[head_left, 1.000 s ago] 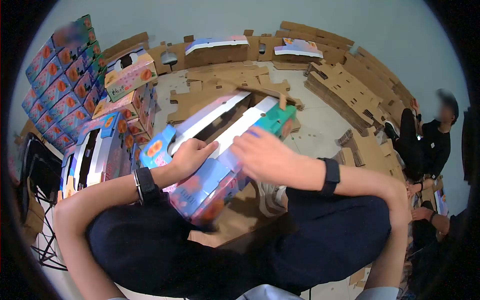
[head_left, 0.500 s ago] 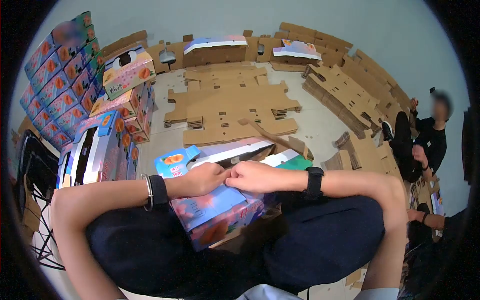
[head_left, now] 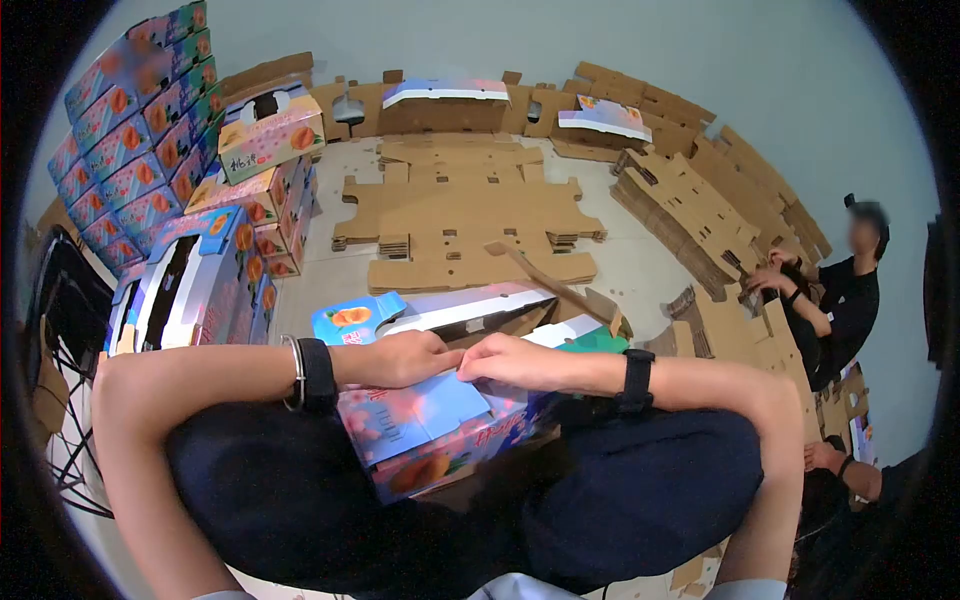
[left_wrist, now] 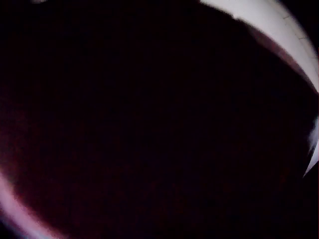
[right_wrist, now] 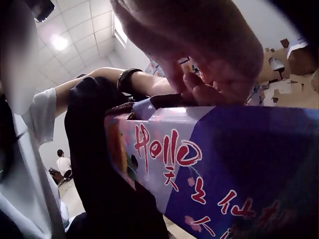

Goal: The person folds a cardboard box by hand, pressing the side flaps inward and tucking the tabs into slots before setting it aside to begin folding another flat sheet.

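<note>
A printed fruit carton (head_left: 440, 420), blue and pink with peach pictures, sits tilted between the person's knees, its top partly open. My left hand (head_left: 405, 358) grips the top near the blue end flap (head_left: 355, 318), fingers curled. Meeting it at the same spot, my right hand (head_left: 515, 362) pinches the edge of the carton's top with thumb and fingers. In the right wrist view, the curled fingers (right_wrist: 204, 89) come down on the top edge above the red "Hello" lettering (right_wrist: 167, 147). White inner flaps (head_left: 480, 305) run behind the hands. Mostly darkness fills the left wrist view.
Folded carton stacks (head_left: 220, 290) stand at the left, before a tall wall of boxes (head_left: 130, 150). Flat cardboard sheets (head_left: 460, 205) lie on the floor ahead, with a further pile (head_left: 690, 210) to the right. Another person (head_left: 850, 290) sits at the right.
The carton has come down and nearer, between the knees. The right hand went from flat across its top to beside the left hand, where both now work at the edge.
</note>
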The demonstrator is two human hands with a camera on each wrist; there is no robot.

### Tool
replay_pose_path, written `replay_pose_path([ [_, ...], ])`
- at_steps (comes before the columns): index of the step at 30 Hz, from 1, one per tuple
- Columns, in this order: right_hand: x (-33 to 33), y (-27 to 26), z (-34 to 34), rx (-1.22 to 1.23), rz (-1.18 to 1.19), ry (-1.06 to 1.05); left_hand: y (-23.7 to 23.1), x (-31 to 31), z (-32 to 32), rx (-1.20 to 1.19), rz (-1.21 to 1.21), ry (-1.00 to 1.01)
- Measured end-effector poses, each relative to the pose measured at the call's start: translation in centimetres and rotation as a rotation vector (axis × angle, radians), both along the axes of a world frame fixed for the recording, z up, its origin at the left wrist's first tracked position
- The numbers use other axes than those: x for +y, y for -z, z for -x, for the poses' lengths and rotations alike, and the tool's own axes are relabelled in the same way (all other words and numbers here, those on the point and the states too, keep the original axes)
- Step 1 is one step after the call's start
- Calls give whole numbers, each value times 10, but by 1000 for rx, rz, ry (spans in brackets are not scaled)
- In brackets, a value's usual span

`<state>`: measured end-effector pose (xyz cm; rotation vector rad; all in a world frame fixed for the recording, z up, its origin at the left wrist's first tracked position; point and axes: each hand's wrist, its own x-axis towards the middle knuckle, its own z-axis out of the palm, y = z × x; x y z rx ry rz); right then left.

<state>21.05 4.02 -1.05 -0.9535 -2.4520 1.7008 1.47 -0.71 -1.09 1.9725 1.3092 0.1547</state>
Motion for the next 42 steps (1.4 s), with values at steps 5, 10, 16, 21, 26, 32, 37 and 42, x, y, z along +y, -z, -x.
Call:
replay_pose_path([
  [5, -2, -13, -2, -4, 206, -16, 5, 2, 0, 21, 85, -24],
  [10, -15, -35, -1, 9, -211, -89, 7, 6, 3, 27, 5, -27],
  [16, -13, -32, -2, -67, 22, -17, -1, 2, -1, 16, -9, -25],
  [21, -6, -26, 1, -87, 144, -49, 5, 3, 2, -4, 10, 13],
  [26, -8, -38, -5, 2, 236, -88, 2, 5, 6, 9, 22, -17],
  [32, -15, -41, -8, 211, 170, -68, -11, -1, 10, -43, 65, -116],
  [37, -17, -38, -8, 334, 51, -94, -21, -2, 14, -50, 143, -179],
  [42, -17, -44, -6, 318, 64, -66, -18, 1, 19, 41, 10, -41],
])
